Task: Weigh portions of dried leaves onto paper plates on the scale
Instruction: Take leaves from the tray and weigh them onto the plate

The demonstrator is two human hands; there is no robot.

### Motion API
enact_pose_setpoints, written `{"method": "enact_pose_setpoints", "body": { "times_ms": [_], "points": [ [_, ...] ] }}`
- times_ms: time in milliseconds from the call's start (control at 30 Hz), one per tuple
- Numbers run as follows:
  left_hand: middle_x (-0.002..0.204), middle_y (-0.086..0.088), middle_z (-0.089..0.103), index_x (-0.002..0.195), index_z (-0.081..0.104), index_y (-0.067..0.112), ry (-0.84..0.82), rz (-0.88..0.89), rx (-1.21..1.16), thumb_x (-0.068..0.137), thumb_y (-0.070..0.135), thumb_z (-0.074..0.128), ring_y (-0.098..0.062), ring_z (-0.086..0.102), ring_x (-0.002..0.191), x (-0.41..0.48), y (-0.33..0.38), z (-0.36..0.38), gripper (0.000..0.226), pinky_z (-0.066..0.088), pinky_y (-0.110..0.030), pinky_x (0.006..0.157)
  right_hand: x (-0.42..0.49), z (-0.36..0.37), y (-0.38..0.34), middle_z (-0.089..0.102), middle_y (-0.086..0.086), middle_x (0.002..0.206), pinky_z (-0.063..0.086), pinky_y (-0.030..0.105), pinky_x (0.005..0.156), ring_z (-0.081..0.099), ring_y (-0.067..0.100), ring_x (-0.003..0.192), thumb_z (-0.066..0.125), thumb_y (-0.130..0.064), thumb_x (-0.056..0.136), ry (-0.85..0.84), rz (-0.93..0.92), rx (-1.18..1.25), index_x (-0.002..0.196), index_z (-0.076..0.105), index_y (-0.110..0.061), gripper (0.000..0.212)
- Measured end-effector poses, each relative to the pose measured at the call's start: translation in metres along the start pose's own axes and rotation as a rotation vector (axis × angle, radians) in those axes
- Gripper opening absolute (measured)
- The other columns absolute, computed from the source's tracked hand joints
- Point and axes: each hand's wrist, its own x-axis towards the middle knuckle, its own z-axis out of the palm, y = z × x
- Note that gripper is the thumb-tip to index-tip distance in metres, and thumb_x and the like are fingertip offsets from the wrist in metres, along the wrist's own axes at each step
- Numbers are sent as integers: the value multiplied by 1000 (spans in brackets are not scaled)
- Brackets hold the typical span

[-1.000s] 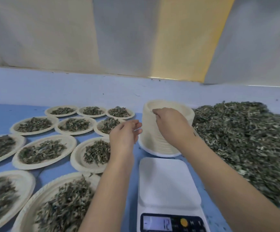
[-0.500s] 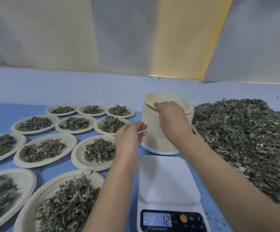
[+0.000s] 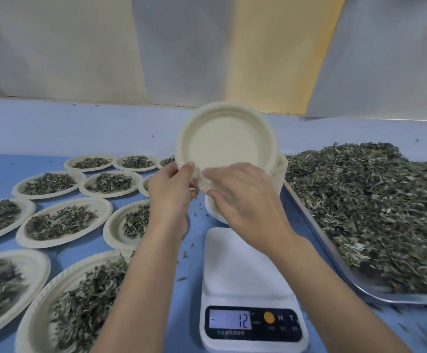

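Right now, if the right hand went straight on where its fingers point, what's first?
The plate: the right hand pinches its lower rim. Just past that, likely the left hand; depth unclear.

One paper plate point(image 3: 229, 146), cream, unfilled, tilted to face me, its lower rim pinched by my left hand point(image 3: 171, 192) and my right hand point(image 3: 245, 197), at 12 o'clock above the scale point(image 3: 248, 266): white, display showing 12. Dried leaves point(image 3: 370, 207): loose heap at 2 o'clock; portioned plates point(image 3: 64, 221), 8 to 11 o'clock.
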Motion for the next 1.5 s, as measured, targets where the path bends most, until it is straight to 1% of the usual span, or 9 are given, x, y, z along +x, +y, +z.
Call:
{"method": "enact_pose_setpoints", "body": {
  "times_ms": [133,233,400,467,700,833,933,1367,1500],
  "points": [
    [49,8,54,86,64,10,-99,-9,100,90,9,58,-6,41,38,-1,6,-1,8,40,-16,43,0,-22,14,45,-6,139,21,18,104,31,7,122,58,-14,92,279,482,53,132,53,-12,40],
    [68,2,62,110,58,25,-207,-21,216,89,8,61,-4,49,40,-5,10,-3,28,46,-22,51,-4,-39,31,54,-12,127,33,19,102,45,1,117,53,-18,96,351,858,346,137,49,-18,42],
    [57,5,63,87,64,18,-284,45,498,88,21,64,-11,57,42,-5,13,-7,2,43,-25,49,-20,-56,47,67,-6,91,53,36,79,66,15,88,63,-18,86,309,1031,457,98,66,-23,13],
    [56,8,65,84,65,12,-295,33,594,88,24,65,-14,62,44,-3,13,-11,13,39,-25,48,-24,-61,56,69,-1,90,55,37,77,67,19,87,67,-18,83,166,1096,441,92,69,-20,9],
    [81,-17,70,95,64,-3,-415,-235,780,87,15,67,-21,65,43,-1,8,-17,19,38,-16,32,-35,-57,70,57,11,69,42,31,59,52,19,63,68,-13,79,-254,1124,300,84,65,8,22],
    [73,-17,67,97,64,-5,-432,-300,843,89,14,66,-22,63,41,1,4,-19,21,31,-13,28,-37,-48,71,43,7,56,34,34,59,39,20,51,61,-20,82,-353,1153,300,57,47,-11,30],
    [84,-21,70,98,65,-5,-418,-371,882,91,21,63,-23,63,43,3,1,-21,27,31,-14,29,-42,-40,72,50,10,61,42,30,55,48,19,47,57,-23,86,-431,1190,273,58,43,-15,32],
    [86,-14,74,96,63,0,-426,-486,940,93,44,54,-28,72,62,11,-15,-25,45,36,-16,32,-52,-27,76,58,13,72,54,28,55,54,20,56,55,-23,89,-483,1237,294,78,60,-5,22],
    [89,-12,70,98,60,1,-445,-439,1026,92,43,56,-22,69,56,12,-15,-24,42,45,-23,46,-53,-30,79,57,15,78,51,32,62,57,17,55,53,-24,92,-477,1229,257,83,59,-4,23]
  ]
}}
